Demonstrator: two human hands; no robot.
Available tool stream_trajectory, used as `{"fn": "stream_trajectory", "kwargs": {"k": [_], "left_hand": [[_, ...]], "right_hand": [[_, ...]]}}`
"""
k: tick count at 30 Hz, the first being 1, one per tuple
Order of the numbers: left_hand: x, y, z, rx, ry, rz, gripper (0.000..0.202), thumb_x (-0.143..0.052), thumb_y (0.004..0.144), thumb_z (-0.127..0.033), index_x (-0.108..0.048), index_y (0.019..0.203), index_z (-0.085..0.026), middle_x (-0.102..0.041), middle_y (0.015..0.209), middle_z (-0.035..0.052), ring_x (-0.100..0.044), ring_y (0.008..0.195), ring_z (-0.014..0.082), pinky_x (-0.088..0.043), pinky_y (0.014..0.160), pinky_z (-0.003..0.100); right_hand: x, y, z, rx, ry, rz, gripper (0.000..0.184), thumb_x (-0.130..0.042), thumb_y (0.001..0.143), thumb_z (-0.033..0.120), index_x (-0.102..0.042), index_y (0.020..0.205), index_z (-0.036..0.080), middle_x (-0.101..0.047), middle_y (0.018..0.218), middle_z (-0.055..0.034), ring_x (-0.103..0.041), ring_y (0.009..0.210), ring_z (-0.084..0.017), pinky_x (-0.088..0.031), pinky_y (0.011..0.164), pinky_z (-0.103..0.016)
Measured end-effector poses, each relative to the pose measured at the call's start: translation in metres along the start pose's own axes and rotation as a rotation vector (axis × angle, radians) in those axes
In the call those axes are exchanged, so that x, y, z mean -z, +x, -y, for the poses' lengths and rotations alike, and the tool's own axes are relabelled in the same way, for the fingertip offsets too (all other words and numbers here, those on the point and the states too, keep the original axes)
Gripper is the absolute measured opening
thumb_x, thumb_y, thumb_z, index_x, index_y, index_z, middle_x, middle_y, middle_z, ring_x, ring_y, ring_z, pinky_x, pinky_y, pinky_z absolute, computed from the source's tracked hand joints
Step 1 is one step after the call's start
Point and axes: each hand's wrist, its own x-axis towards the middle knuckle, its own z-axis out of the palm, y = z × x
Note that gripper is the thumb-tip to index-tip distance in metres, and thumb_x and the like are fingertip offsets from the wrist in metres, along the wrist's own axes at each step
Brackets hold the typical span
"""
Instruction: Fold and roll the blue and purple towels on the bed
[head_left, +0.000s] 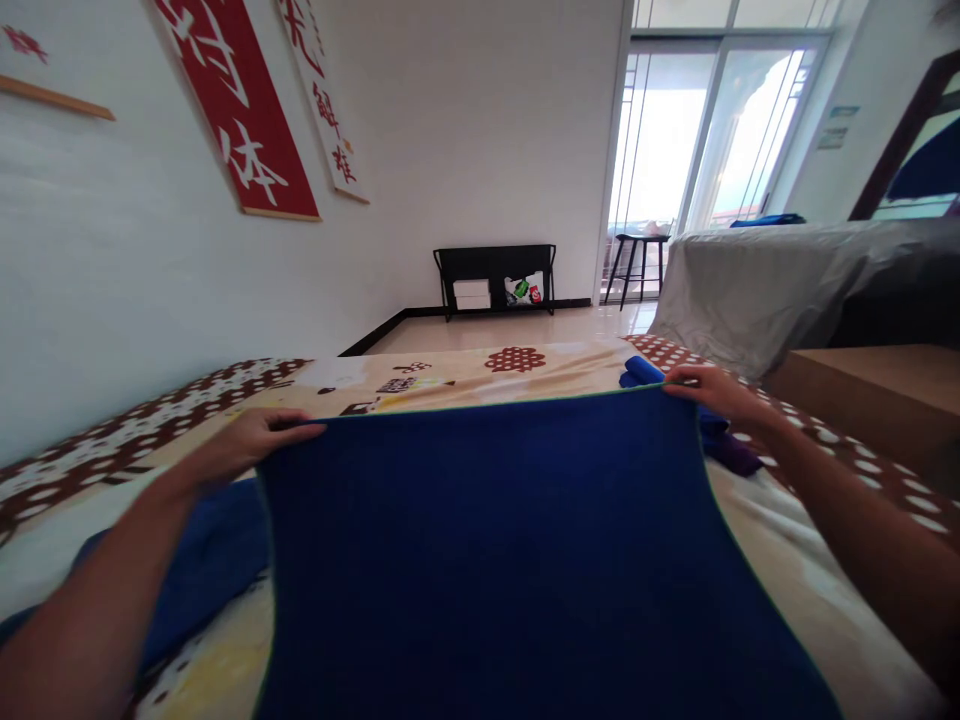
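A dark blue cloth [495, 540] with a thin green edge is stretched out between my two hands over the bed. My left hand [262, 435] pinches its far left corner between thumb and fingers. At the far right corner, my right hand [701, 388] grips the cloth the same way. The upper edge runs almost straight between them, while the lower part drops out of the frame. Beside my left forearm lies another blue cloth [217, 560], partly hidden by the arm. Rolled blue cloth [641, 372] and a dark purple piece [731, 452] lie near my right hand.
The bed is covered by a patterned sheet [517, 360] with brown dotted borders. Beyond it, a black rack [495, 262] stands against the wall and a stool [641, 240] by the glass doors. Plastic-covered furniture [720, 280] and a brown box-like piece [877, 390] are at right.
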Motion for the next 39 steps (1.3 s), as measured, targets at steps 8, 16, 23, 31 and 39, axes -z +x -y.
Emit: {"fn": "stream_trajectory", "kwargs": {"k": [8,16,23,31,39], "left_hand": [[-0.123,0.045,0.099,-0.012,0.107,0.17,0.056,-0.062,0.071,-0.071,-0.067,0.075,-0.015,-0.068,0.073,0.0027,-0.062,0.074,0.0216,-0.045,0.072,0.027],[-0.148,0.084,0.16,-0.056,0.296,0.086,0.051,-0.046,0.077,-0.073,-0.053,0.074,-0.023,-0.061,0.069,-0.0011,-0.06,0.073,0.0206,-0.041,0.071,0.027],[-0.165,0.094,0.168,-0.071,0.453,0.08,0.038,-0.038,0.089,-0.057,-0.054,0.083,-0.023,-0.063,0.072,-0.0012,-0.063,0.072,0.0191,-0.041,0.07,0.026],[-0.189,0.055,0.095,-0.175,0.633,0.015,0.046,-0.023,0.098,-0.026,-0.055,0.126,-0.009,-0.06,0.128,0.0221,-0.051,0.126,0.0329,-0.035,0.106,0.049],[-0.28,0.025,0.041,-0.349,0.592,0.302,0.056,-0.028,0.098,-0.058,-0.032,0.15,-0.037,-0.034,0.159,-0.0049,-0.031,0.146,0.0164,-0.026,0.119,0.039]], "right_hand": [[-0.149,0.04,-0.069,-0.127,-0.413,0.077,0.029,-0.059,0.095,0.037,-0.061,0.114,0.015,-0.063,0.112,-0.0067,-0.063,0.098,-0.017,-0.055,0.085,-0.037],[-0.18,0.057,-0.113,-0.095,-0.741,0.108,0.035,-0.056,0.096,0.037,-0.056,0.123,0.015,-0.06,0.116,-0.0078,-0.062,0.093,-0.016,-0.055,0.081,-0.035],[-0.185,0.07,-0.122,-0.082,-0.798,0.09,0.033,-0.055,0.096,0.04,-0.058,0.118,0.015,-0.062,0.11,-0.0064,-0.062,0.09,-0.015,-0.054,0.079,-0.034],[-0.187,0.046,-0.067,0.058,-0.709,-0.028,0.04,-0.032,0.1,0.021,-0.054,0.13,0.006,-0.052,0.135,-0.0246,-0.051,0.124,-0.033,-0.04,0.103,-0.052],[-0.265,0.019,-0.001,0.393,-0.478,0.21,0.053,-0.027,0.099,0.06,-0.041,0.146,0.042,-0.038,0.154,0.0119,-0.038,0.142,-0.016,-0.031,0.117,-0.027]]}}
